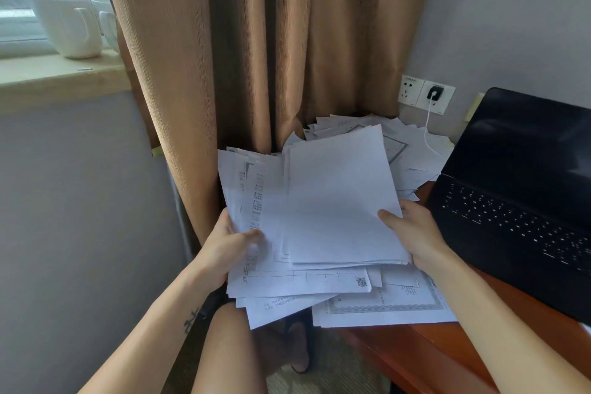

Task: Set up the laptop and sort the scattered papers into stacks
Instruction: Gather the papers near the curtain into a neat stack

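- The laptop (511,201) sits at 3 o'clock on the wooden desk (447,345) with its lid up, so that part looks mostly done. The screen is dark, and I cannot tell whether it is powered on.
- A charger (435,94) is plugged into the wall socket at 1 o'clock. Its white cable (427,134) runs down over the paper, and where it ends is hidden.
- Sorting looks to be mid-way at best, with no squared stack visible anywhere.
- A bundle of papers (335,201) is held up at centre frame, over the desk's left edge.
- The left hand (224,249) grips the bundle's 8 o'clock side, thumb pressed on the printed sheets and fingers hidden beneath.
- The right hand (412,233) grips the 4 o'clock side, thumb on the blank top sheet and fingers curled underneath.
- The bundle's long axis runs roughly 6 to 12 o'clock. Its edges are fanned and uneven, and some lower sheets lie crosswise, so it needs squaring.
- Left to do: a loose heap of sheets (412,144) at 1 o'clock by the curtain (256,57), and a bordered certificate-style sheet (383,307) lying flat at 5 o'clock.
- The laptop's hinge runs about 10 to 4 o'clock, and the screen faces toward 7 o'clock.
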